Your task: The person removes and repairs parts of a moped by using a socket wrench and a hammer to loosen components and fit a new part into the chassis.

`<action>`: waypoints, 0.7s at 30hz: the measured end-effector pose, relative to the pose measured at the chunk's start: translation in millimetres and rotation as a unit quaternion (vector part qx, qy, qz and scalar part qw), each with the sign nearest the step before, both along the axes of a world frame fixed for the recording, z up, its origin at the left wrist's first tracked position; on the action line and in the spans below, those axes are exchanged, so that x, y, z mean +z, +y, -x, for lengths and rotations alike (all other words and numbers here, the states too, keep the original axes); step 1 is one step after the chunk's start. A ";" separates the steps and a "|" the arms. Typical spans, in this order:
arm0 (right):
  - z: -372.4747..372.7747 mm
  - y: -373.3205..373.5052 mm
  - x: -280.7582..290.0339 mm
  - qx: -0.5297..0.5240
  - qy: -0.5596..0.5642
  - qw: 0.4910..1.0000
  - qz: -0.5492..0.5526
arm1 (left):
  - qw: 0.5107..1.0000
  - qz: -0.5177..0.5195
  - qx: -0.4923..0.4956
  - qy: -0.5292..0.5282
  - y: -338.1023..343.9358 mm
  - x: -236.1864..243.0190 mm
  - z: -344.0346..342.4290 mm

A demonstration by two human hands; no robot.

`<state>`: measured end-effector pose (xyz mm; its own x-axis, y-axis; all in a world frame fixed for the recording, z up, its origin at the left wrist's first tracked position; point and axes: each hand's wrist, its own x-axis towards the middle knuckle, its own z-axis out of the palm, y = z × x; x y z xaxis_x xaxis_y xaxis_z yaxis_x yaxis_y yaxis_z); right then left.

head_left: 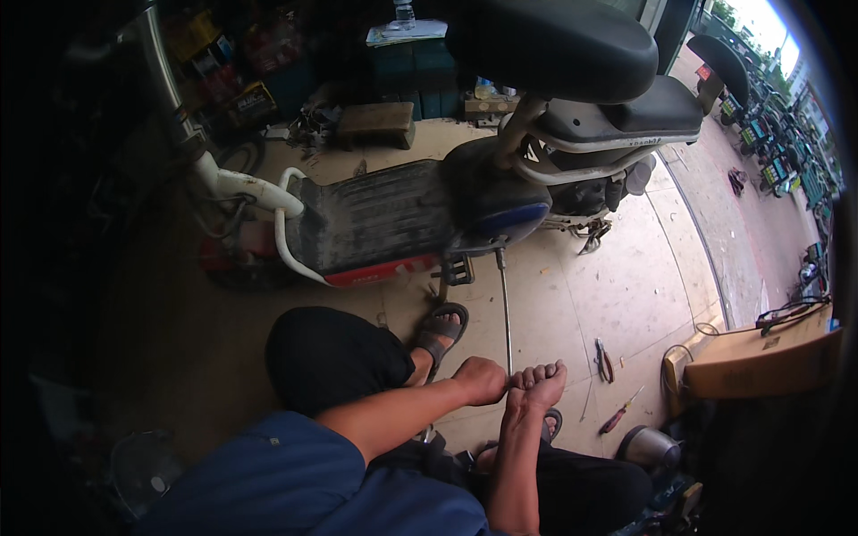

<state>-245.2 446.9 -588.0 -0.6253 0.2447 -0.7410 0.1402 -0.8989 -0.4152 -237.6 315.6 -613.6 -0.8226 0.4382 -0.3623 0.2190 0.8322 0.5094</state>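
A long thin metal rod (505, 317) runs from low on the side of a scooter (375, 219), below its dark blue rounded panel (509, 217), down to my hands. My left hand (480, 380) is closed at the rod's near end. My right hand (538, 384) is curled tight beside it on that same end, knuckles showing, with the exact grip hidden. On the tiled floor to the right lie pliers (604, 362) and a screwdriver (615, 420).
A low wooden stool (374, 123) stands behind the scooter. A cardboard box (760, 362) and a steel cylinder (648, 447) are at the right, near my bent legs (331, 353). Outside the doorway, several bikes (773, 152) stand in a row.
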 end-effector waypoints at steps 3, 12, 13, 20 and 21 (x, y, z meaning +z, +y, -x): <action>5.0 -0.8 5.8 0.009 0.030 0.998 -0.057 | 0.999 -0.003 -0.010 0.049 21.1 -10.0 4.0; -27.7 -5.2 -17.2 0.157 0.139 0.927 -0.312 | 0.981 -0.092 0.149 -0.082 18.2 -26.2 -2.6; -31.2 3.7 -21.7 0.206 0.162 0.920 -0.292 | 0.977 -0.122 0.157 -0.070 17.3 -29.7 -2.6; -42.2 21.4 -71.2 0.388 0.184 0.784 -0.449 | 0.953 -0.145 0.078 -0.256 -9.3 -42.8 51.5; -43.4 9.1 -33.3 0.442 0.094 0.519 -0.726 | 0.943 -0.131 0.119 -0.283 -19.4 -37.4 60.5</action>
